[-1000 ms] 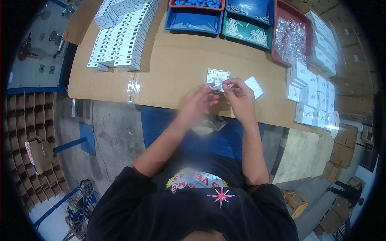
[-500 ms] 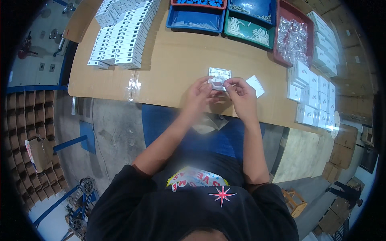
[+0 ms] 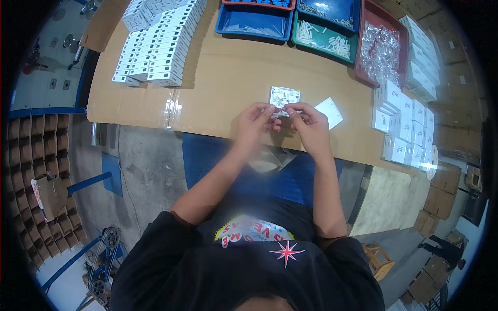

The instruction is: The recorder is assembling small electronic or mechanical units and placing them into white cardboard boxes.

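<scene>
Close to the front edge of the table, both my hands are closed around a small crumpled clear plastic bag [image 3: 280, 113]. My left hand [image 3: 254, 123] pinches its left side between thumb and fingers. From the right, my right hand [image 3: 311, 127] pinches the other side. Fingers cover most of the bag, so I cannot make out its contents. Just beyond the fingertips lies a square white plastic housing [image 3: 285, 95], its moulded inner side facing up. A flat white square plate [image 3: 330, 112] rests on the table beside my right hand.
Stacked white boxes [image 3: 155, 57] stand at the far left, and more white boxes [image 3: 402, 124] at the right. Along the back are a blue tray [image 3: 254, 26] of thin strips, a green tray [image 3: 324, 41] of white plugs and a red tray [image 3: 381, 46] of clear bags.
The bag has come down toward me, off the housing, and is more bunched between my fingers. My left hand has closed in nearer my right; the housing and plate stay put.
</scene>
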Demonstrator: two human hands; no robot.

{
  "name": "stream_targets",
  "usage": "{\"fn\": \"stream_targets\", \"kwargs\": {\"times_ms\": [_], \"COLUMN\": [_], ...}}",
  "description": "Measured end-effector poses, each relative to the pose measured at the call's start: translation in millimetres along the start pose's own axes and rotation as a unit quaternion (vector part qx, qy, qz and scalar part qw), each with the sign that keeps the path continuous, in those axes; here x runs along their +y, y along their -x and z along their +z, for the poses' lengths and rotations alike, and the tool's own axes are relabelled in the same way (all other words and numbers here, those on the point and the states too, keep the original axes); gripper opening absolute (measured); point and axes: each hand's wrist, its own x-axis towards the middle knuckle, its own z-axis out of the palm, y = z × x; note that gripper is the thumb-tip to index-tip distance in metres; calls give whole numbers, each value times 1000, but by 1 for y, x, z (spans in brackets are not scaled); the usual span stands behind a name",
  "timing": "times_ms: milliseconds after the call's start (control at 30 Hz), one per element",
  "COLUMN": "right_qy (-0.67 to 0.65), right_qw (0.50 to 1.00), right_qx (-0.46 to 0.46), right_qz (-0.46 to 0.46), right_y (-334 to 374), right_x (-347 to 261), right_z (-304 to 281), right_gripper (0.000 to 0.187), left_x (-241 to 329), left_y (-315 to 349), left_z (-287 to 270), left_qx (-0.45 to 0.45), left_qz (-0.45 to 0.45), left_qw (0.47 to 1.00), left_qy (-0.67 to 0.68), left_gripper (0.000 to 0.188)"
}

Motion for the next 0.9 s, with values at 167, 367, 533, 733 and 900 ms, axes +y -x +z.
{"fn": "stream_targets", "kwargs": {"times_ms": [167,367,533,733,900], "right_qy": [-22,110,253,342,441], "right_qw": [999,987,947,907,867], "right_qx": [19,57,137,162,155], "right_qz": [-19,-99,-145,-186,-174], "right_y": [-15,-86,-169,-261,-308], "right_x": [-5,-13,-34,-51,-58], "right_z": [-11,-68,-112,-139,-138], "right_gripper": [14,16,22,20,18], "left_x": [0,-22,-31,-38,-34], "left_y": [-4,-14,-20,-26,-23], "left_z": [-1,-25,-37,-44,-39], "left_qx": [30,45,52,72,72], "left_qz": [2,34,54,54,51], "left_qw": [999,996,990,983,986], "left_qy": [-12,-70,-123,-160,-144], "left_gripper": [24,24,22,24,22]}}
